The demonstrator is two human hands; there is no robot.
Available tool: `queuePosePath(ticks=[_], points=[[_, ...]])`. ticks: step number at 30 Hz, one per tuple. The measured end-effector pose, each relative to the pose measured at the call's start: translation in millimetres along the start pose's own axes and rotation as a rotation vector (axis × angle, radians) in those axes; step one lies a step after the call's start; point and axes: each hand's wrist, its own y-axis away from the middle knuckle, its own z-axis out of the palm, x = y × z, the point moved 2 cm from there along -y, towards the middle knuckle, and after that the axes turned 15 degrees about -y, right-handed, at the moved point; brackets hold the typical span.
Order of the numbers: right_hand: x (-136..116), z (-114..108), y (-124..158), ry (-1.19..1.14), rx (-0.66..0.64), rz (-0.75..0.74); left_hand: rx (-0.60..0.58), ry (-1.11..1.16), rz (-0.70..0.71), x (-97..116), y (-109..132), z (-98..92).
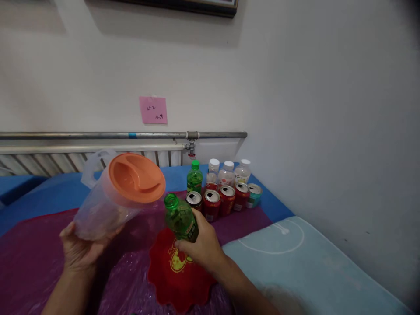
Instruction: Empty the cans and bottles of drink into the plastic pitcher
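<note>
Two hands: both yours, both full, the left one lower left and the right one at centre.
Left hand [77,249]: cupped under the base of the jug [105,205], fingers curled round its clear wall.
Jug: lifted off the purple sheet [29,258] and tipped, so its orange lid [136,177] faces you and leans right; the handle is on the far left side.
Green bottle [182,221]: uncapped, just right of the jug; its long axis slants up and left, with the mouth close under the lid's right rim. You cannot tell whether they touch.
Right hand [201,245]: wrapped tight round the bottle's lower half, above the red mat [183,284].
Behind: a capped bottle [194,177], three white-capped bottles [229,173] and a row of opened cans [227,199], well clear of both hands.
Far right: a pale blue pad [295,258].
</note>
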Motion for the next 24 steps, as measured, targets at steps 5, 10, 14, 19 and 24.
queuePosePath(ticks=[5, 10, 14, 19, 24], points=[[1.2, 1.5, 0.4, 0.033, -0.019, -0.001, 0.013, -0.04, 0.065, 6.8, 1.6, -2.5], [2.3, 5.4, 1.5, 0.036, -0.038, 0.003, -0.015, -0.062, 0.09, 10.7, 3.4, -6.1], [-0.1, 8.0, 2.7, 0.056, -0.057, 0.006, -0.012, -0.093, 0.106, 10.7, 2.9, -8.8], [-2.6, 8.9, 3.4, 0.094, -0.075, -0.012, -0.016, -0.13, 0.15, 13.8, 3.9, -4.5], [0.6, 9.0, 4.2, 0.132, -0.081, -0.019, 0.002, -0.146, 0.181, 18.7, 8.6, 4.7]])
